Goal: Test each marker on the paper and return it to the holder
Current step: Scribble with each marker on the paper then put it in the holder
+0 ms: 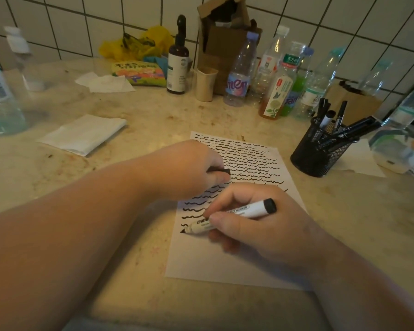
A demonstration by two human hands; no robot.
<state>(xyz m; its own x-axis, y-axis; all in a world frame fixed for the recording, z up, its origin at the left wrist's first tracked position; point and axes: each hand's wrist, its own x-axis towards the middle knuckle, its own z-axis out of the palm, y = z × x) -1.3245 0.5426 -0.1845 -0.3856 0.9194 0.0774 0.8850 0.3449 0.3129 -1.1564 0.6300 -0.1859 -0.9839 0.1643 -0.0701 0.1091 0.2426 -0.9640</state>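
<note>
The paper (244, 259) lies flat on the stone counter (153, 120), its near edge close to the counter's front edge and its bottom part still blank, the only unmarked room on the sheet. To the paper's right the counter is bare up to the mesh holder (318, 151), which stands just off the sheet's far right corner with several black markers leaning in it. Beyond the paper's far edge runs a crowded row of bottles (277, 91); left of it lies a folded tissue (84, 133). The right hand (256, 225) has its fingers clamped on a white marker (227, 217), black tip touching the paper's left margin below rows of black wavy lines. The left hand (189, 168) rests on the sheet, fingers closed on a black cap (221, 170).
</note>
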